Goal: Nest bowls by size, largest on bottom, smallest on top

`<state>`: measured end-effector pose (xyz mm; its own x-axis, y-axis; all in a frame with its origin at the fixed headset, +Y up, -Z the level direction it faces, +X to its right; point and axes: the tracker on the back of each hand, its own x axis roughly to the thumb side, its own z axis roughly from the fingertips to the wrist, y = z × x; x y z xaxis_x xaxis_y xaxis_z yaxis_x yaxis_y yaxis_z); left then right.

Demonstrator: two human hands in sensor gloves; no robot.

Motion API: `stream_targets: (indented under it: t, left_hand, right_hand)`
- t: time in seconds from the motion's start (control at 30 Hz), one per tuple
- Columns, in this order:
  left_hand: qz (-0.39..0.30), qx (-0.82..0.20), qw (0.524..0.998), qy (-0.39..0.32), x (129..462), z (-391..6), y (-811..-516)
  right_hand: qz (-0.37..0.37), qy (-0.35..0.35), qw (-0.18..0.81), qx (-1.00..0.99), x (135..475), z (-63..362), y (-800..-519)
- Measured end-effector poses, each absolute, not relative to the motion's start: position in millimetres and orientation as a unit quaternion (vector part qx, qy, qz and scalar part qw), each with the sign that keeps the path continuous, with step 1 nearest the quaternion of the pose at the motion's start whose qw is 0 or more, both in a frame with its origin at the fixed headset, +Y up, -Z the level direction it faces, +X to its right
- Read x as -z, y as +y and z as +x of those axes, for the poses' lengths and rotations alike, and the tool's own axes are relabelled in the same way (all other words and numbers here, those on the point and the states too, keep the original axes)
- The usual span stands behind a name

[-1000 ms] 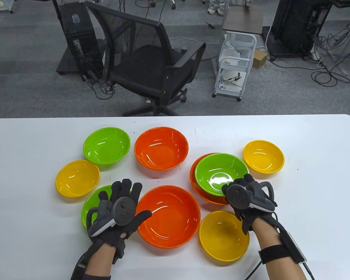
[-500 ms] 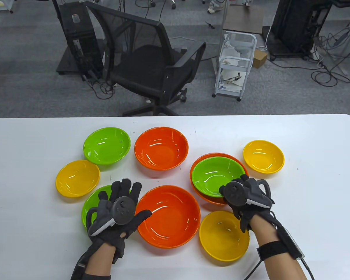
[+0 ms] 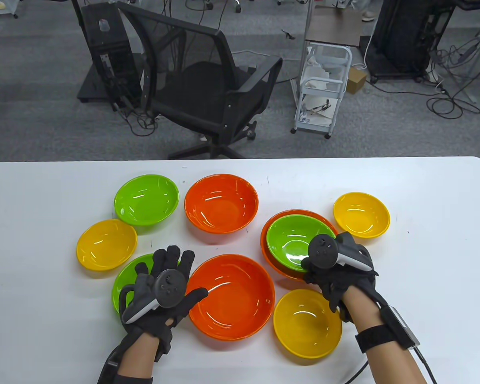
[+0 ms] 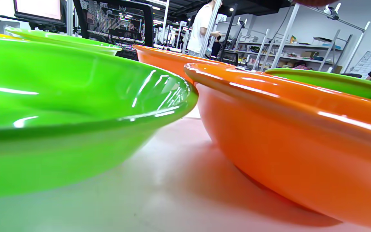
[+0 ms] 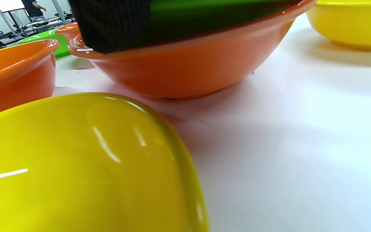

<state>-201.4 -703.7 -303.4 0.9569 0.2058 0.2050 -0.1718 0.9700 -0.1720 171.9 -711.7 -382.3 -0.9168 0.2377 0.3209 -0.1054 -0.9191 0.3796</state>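
Your bench point(image 3: 424, 280) is a white top with rounded corners, glossy enough in both wrist views to pick up orange and pink tints from the bowls. Beyond its far edge lies grey carpet, with a black mesh office chair point(image 3: 208, 88) pulled up close, a white wheeled trolley point(image 3: 322, 92) to its right, a black equipment stand point(image 3: 108, 52) at the back left, and loose cables trailing over the floor at the right.

On the bench, a green bowl point(image 3: 294, 240) sits nested inside an orange bowl point(image 3: 274, 262) right of centre. Your right hand point(image 3: 336, 272) rests at the near rim of that pair; in the right wrist view a gloved finger point(image 5: 114, 25) lies over the rim, but I cannot tell whether you are gripping it. Just nearer you stands a yellow bowl point(image 3: 307, 323), and a smaller yellow bowl point(image 3: 361, 215) sits to the far right.

Your left hand point(image 3: 164, 292) is spread, fingers apart, over a second green bowl point(image 3: 122, 284), holding nothing. Beside it is the large orange bowl point(image 3: 232, 297). Behind are a third orange bowl point(image 3: 221, 203), a far green bowl point(image 3: 146, 199) and a left yellow bowl point(image 3: 106, 245), all standing singly.
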Motion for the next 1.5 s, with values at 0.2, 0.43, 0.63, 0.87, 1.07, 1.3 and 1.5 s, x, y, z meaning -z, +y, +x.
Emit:
stream_targets:
  t: [0.2,0.43,0.63,0.87,1.07,1.3,1.5]
  left_hand:
    - [-0.081,-0.096,0.986,-0.109,305,-202,-704]
    - [-0.085,-0.097,0.986,-0.107,305,-202,-704]
    - [-0.085,-0.100,0.986,-0.103,306,-204,-704]
    - [-0.079,-0.104,0.986,-0.099,306,-207,-703]
    - [-0.076,-0.107,0.986,-0.100,306,-208,-703]
    - [-0.073,-0.106,0.986,-0.105,306,-207,-704]
    - [-0.071,-0.104,0.986,-0.108,305,-206,-704]
  right_hand:
    - [0.182,0.197,0.105,-0.958,381,173,-713]
    - [0.192,0.166,0.140,-0.957,382,179,-709]
    - [0.164,0.039,0.164,-0.972,391,203,-685]
    - [0.057,-0.025,0.149,-0.987,409,239,-678]
    - [-0.002,0.006,0.124,-0.992,427,262,-692]
    - [-0.044,0.068,0.113,-0.990,446,276,-714]
    - [-0.056,0.105,0.097,-0.988,455,282,-725]
